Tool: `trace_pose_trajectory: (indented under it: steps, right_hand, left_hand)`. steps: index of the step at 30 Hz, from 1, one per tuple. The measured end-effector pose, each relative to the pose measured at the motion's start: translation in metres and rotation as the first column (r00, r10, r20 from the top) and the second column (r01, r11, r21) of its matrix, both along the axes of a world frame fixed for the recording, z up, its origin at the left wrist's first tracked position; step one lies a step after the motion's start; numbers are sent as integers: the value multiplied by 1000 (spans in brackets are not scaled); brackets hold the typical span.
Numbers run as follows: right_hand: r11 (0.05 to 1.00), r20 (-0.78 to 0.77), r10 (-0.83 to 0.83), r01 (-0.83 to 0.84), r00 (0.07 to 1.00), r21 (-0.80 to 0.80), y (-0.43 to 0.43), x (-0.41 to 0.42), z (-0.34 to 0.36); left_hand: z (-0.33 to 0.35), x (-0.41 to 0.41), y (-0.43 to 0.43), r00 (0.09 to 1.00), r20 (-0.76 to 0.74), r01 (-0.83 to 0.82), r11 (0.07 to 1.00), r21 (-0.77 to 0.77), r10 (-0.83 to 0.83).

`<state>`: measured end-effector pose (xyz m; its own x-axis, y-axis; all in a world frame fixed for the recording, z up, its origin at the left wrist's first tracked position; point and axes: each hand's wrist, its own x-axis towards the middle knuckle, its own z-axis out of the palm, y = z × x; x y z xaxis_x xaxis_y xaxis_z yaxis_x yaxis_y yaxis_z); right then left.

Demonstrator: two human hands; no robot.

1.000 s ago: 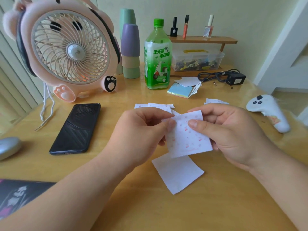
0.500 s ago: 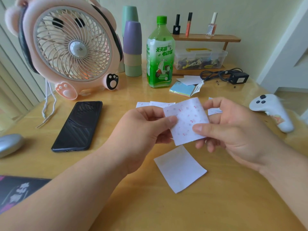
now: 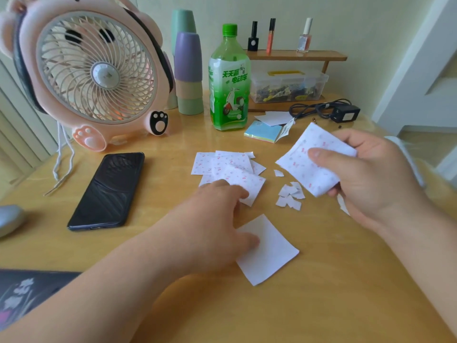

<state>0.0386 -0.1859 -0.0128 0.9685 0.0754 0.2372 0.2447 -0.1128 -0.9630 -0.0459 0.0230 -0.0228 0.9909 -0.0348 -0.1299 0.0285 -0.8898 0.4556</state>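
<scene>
1. Since the earlier frames the patterned sheet (image 3: 309, 164) has been released by the left hand (image 3: 215, 214) and carried off to the right by the right hand (image 3: 376, 177). The hands, then together on it, are now well apart.
2. The patterned sheet is held above the table (image 3: 321, 293), in front of the green bottle (image 3: 228, 82) and to its right. It is pinched by the right hand, with the thumb pressed on top and the fingers curled beneath.
3. The left hand has been lowered in front of the bottle. Its fingertips are laid on the top sheet of a pile of patterned sheets (image 3: 222, 164), and nothing is seen to be gripped.
4. A blank white square (image 3: 269, 253) is laid flat further in front of the bottle and is touched by the left thumb.
5. Small torn scraps (image 3: 290, 195) are scattered in front of the bottle, to its right, between the pile and the held sheet.
6. A pad of coloured notes (image 3: 262, 131) is placed just right of the bottle's base.
7. A black phone (image 3: 108, 191) is laid in front of the bottle to its left. A pink fan (image 3: 91, 70) is stood well to its left, and stacked cups (image 3: 188, 70) just beside it.
</scene>
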Motion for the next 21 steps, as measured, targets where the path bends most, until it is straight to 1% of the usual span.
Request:
trace_pose_trajectory:
  steps: [1,4,8,12,13,14,15,17,19,20,21]
  right_hand:
    - [999,-4,-38,38,999,9,-1,3,0]
    - [997,-3,-72,72,997,3,-2,5,-1]
    - [999,5,-44,44,999,17,1,2,-2]
    - [998,-29,-25,26,999,55,1,0,0]
    - [997,-50,-18,22,999,76,1,0,1]
    - [994,-80,0,9,997,111,0,1,2]
    - [986,-118,36,-16,992,164,0,0,4]
    - [944,-201,181,-113,963,310,-1,-2,11]
    - [848,-222,414,-285,883,447,-5,-6,17]
    - [793,-203,527,-391,825,468,-7,-7,18]
    - [744,-177,618,-497,766,447,-9,-7,18]
  left_hand:
    - [-1,-1,-3,999,-26,25,999,42,-23]
    - [2,-4,-11,997,-79,4,1000,3,-3]
    - [3,-7,-17,991,-105,-92,990,-110,80]
    - [-3,-1,-14,987,-42,-160,951,-263,155]
    - [-3,0,-12,984,-24,-176,928,-328,179]
    - [-3,1,-11,977,-23,-204,886,-417,214]
    - [-2,2,-9,968,-38,-230,824,-519,246]
    - [-1,2,-7,957,-71,-252,682,-687,282]
    - [-3,4,-6,948,-82,-247,550,-798,307]
    - [-4,5,-5,942,-87,-247,493,-834,325]
    - [-4,5,-5,934,-95,-250,442,-862,344]
